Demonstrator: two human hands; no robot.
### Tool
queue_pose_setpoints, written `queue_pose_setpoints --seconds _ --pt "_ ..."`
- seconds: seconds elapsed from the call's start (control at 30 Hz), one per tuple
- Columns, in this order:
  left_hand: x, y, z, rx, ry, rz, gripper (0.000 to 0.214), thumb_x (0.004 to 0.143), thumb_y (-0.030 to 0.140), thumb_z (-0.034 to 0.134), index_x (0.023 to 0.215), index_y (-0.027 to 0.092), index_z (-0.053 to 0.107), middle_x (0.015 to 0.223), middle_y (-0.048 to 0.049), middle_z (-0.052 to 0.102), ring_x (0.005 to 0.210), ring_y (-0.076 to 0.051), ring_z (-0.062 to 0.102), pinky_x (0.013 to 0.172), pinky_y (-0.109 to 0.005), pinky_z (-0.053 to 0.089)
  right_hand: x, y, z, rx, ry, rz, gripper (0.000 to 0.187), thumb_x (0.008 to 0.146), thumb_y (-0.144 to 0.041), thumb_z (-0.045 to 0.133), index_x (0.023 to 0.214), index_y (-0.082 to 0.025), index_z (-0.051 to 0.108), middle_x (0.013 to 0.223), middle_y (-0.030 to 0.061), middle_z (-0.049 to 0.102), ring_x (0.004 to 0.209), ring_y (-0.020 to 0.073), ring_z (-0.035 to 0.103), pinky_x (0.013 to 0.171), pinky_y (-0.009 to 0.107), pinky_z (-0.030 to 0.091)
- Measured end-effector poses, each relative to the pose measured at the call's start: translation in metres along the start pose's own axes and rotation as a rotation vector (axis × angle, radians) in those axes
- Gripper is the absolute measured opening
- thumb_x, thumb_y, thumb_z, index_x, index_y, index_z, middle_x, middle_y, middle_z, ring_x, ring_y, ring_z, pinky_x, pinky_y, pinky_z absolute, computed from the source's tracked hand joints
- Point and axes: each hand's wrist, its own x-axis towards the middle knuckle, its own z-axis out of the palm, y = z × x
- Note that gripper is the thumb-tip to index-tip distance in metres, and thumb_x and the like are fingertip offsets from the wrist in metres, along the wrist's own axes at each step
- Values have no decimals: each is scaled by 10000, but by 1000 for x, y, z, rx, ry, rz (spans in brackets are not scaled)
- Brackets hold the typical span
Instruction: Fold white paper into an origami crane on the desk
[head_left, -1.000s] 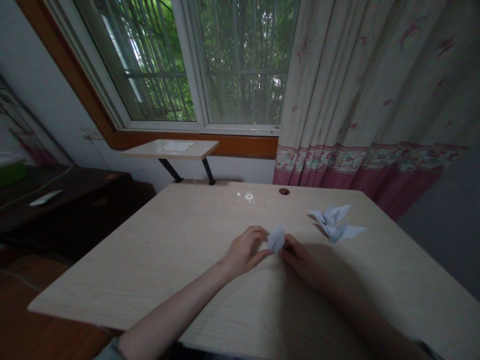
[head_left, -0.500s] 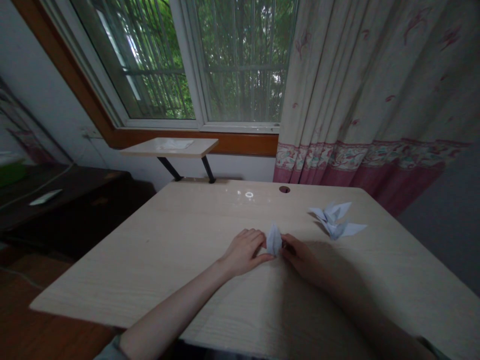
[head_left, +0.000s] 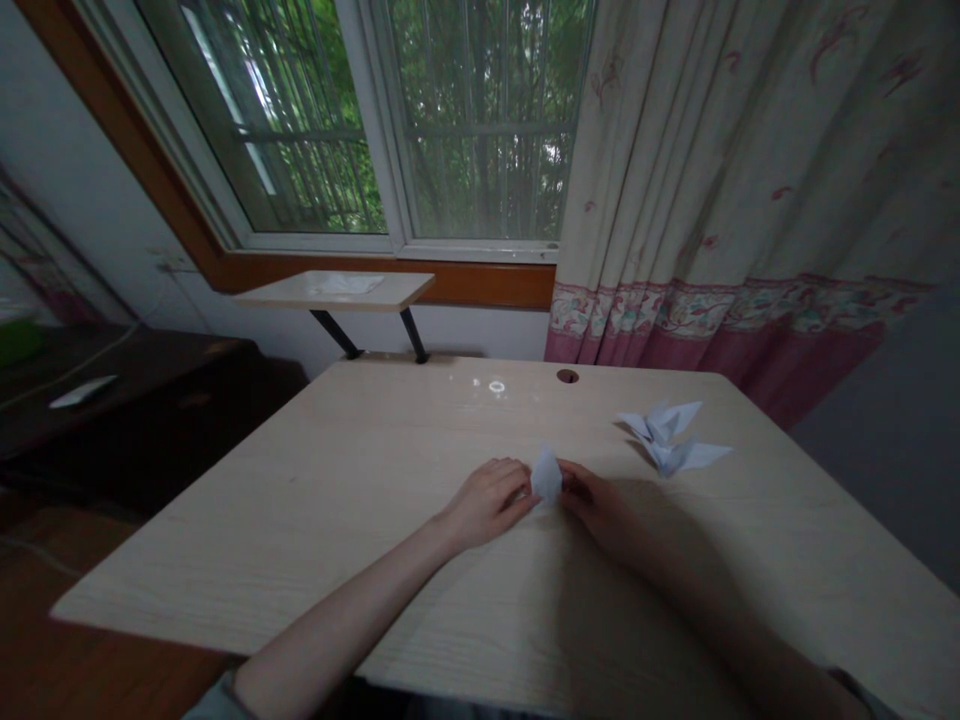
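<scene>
A small folded piece of white paper point(head_left: 547, 475), pointed at the top, stands upright between my two hands over the desk. My left hand point(head_left: 491, 503) pinches its left edge between thumb and fingers. At the paper's right edge my right hand point(head_left: 600, 505) is closed on it, its fingertips in shadow and partly hidden. To the right of my right hand lie folded paper cranes point(head_left: 671, 440), close together with their wings spread; I cannot make out exactly where one ends and the other begins.
The pale wooden desk point(head_left: 337, 530) has a round cable hole point(head_left: 568, 377) near its back edge. A small raised shelf point(head_left: 285, 291) at the back left bears some white paper point(head_left: 352, 284). Behind hang a window and a patterned curtain point(head_left: 675, 200). A dark low cabinet point(head_left: 180, 350) stands left.
The folded paper has turned slightly and shows a flatter, smoother face. My left thumb has drawn back a little to its left edge. The cranes lie as before.
</scene>
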Motion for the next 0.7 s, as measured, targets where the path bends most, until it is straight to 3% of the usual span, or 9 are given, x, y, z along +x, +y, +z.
queue_pose_setpoints --seconds 0.13,0.23,0.37,0.7 --pt "-1 0 1 -27 19 23 380 1075 442 400 857 196 590 854 -55 670 837 -200 630 768 -323 501 1 -7 -1 0 41 32 403 862 -191 565 1249 -271 649 1176 76 763 1023 256 740 938 449 593" --pt "-1 1 1 -28 3 42 402 1077 474 394 890 189 607 886 -60 681 866 -204 647 787 -324 510 1 -19 -4 -128 34 12 294 888 -183 561 1110 -283 726 1118 63 785 983 261 751 921 427 594" --pt "-1 3 1 11 -20 57 428 1069 522 405 931 184 628 898 -58 687 886 -209 659 805 -322 509 1 -31 -4 -189 -15 -42 283 873 -139 527 931 -262 775 963 53 808 883 267 760 884 397 591" --pt "-1 0 3 -22 -39 4 462 1033 571 456 881 169 626 872 -55 679 841 -206 643 767 -301 497 -8 -7 5 -262 50 -59 194 876 -164 514 915 -231 692 895 71 763 813 235 717 777 360 577"
